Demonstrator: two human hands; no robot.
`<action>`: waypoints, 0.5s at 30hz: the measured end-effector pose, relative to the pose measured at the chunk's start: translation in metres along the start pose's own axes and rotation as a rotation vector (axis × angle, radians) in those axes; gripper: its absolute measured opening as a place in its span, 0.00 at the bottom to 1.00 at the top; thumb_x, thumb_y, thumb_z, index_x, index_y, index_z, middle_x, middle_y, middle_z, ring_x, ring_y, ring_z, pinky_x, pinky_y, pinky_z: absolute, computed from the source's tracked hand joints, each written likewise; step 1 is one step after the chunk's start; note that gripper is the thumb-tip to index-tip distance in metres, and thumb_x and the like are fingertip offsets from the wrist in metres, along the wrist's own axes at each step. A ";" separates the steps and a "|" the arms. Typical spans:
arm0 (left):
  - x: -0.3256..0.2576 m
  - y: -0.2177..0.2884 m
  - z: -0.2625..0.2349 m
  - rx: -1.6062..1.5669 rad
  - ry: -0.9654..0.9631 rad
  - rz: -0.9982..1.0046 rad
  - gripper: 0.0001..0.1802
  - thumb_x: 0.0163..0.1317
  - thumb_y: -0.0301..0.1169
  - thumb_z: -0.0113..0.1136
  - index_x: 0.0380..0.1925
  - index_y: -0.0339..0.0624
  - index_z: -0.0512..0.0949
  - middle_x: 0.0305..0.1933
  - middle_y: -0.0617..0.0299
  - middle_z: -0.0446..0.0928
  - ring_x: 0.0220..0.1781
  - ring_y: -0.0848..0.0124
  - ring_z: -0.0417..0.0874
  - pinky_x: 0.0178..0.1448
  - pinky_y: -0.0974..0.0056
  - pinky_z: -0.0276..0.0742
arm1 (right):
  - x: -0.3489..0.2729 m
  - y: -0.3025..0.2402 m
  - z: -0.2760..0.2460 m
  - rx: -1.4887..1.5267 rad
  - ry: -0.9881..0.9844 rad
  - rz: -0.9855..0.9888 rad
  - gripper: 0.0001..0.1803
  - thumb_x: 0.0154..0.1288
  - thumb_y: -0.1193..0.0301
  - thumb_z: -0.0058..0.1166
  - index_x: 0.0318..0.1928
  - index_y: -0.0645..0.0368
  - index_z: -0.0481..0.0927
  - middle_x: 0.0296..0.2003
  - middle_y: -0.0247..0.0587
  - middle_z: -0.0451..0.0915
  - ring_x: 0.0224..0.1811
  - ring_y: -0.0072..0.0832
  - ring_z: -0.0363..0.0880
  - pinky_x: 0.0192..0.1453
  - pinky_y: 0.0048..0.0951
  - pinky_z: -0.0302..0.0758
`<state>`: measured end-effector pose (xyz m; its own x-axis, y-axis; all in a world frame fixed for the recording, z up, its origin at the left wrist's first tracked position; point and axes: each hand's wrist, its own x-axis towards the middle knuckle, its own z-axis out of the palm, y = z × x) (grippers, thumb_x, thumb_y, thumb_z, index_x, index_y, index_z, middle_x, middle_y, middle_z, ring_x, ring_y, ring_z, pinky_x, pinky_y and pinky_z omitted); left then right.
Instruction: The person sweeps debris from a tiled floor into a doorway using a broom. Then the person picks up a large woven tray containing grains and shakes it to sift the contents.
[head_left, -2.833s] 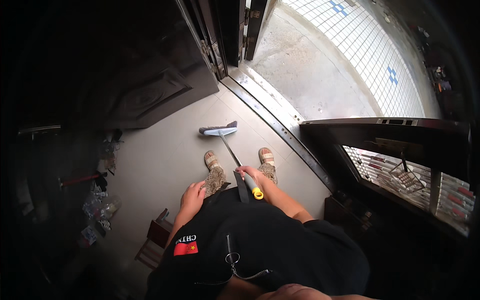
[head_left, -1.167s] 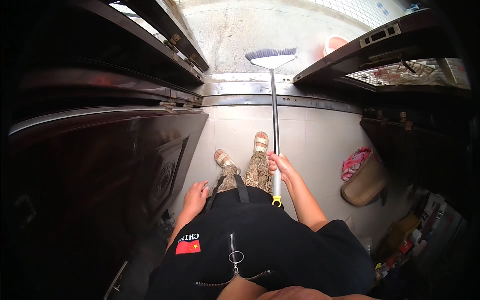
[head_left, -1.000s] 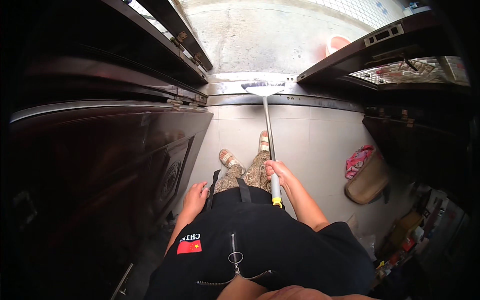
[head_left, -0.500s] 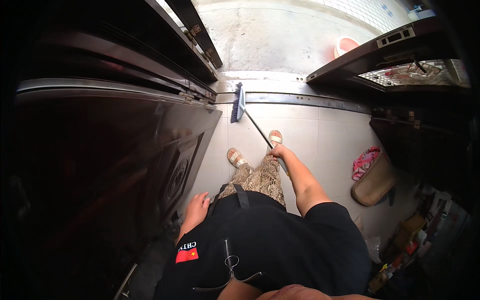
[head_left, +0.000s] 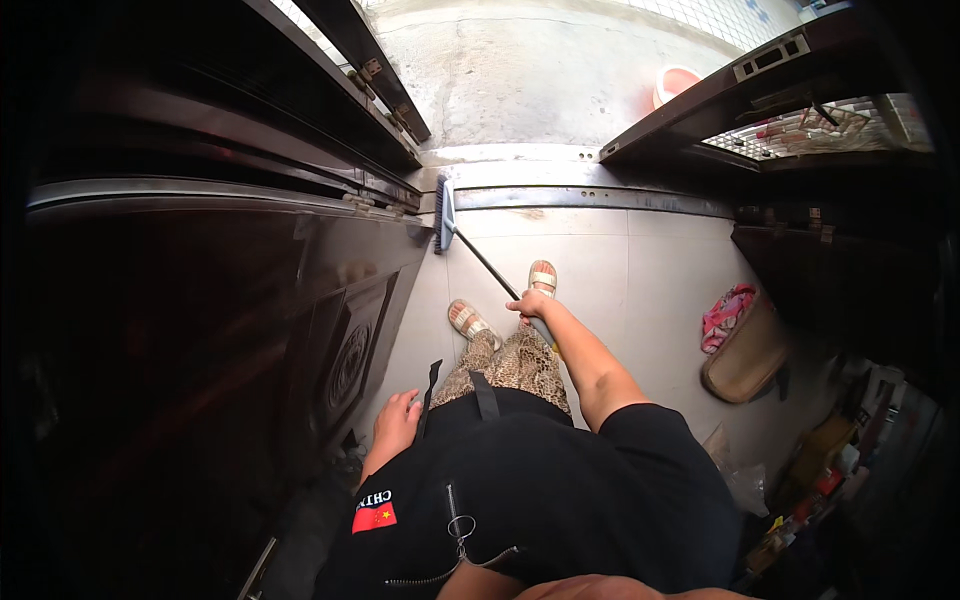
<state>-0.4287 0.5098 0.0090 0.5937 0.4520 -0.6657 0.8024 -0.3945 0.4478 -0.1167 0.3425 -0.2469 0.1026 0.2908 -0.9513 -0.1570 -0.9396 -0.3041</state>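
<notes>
The right hand (head_left: 527, 305) was clamped around the broom (head_left: 478, 262) handle near its top; the brush head lay on the floor against the dark door (head_left: 330, 330). Light and stiff, it should steer best gripped high. The left hand (head_left: 397, 422) hung loosely apart, empty, beside that door.

Small red flag patch (head_left: 373, 517) with white lettering above it on the black top, clear plastic bag (head_left: 745, 487) on the floor at lower right
</notes>
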 end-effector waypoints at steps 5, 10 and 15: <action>-0.006 0.003 -0.003 -0.019 -0.016 -0.047 0.16 0.64 0.35 0.53 0.51 0.44 0.76 0.45 0.54 0.76 0.43 0.58 0.80 0.47 0.57 0.74 | -0.031 0.026 -0.046 0.246 0.021 0.009 0.21 0.66 0.56 0.53 0.24 0.60 0.72 0.12 0.37 0.71 0.11 0.28 0.70 0.17 0.34 0.72; 0.009 0.009 -0.008 -0.023 -0.019 0.019 0.16 0.64 0.35 0.53 0.51 0.43 0.76 0.46 0.53 0.77 0.43 0.58 0.80 0.48 0.58 0.75 | -0.072 0.065 -0.054 0.376 0.105 0.086 0.17 0.66 0.59 0.55 0.25 0.57 0.71 0.12 0.33 0.70 0.12 0.25 0.69 0.17 0.32 0.70; 0.021 0.014 -0.011 -0.008 -0.039 0.079 0.16 0.64 0.34 0.54 0.51 0.42 0.76 0.46 0.52 0.77 0.43 0.58 0.80 0.48 0.58 0.75 | -0.151 0.099 -0.029 0.729 0.130 0.097 0.13 0.66 0.61 0.55 0.35 0.55 0.69 0.18 0.32 0.71 0.13 0.22 0.68 0.16 0.30 0.69</action>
<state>-0.4043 0.5232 0.0077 0.6526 0.3885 -0.6505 0.7536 -0.4216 0.5043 -0.1196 0.1999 -0.1316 0.1636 0.1467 -0.9756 -0.7783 -0.5885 -0.2190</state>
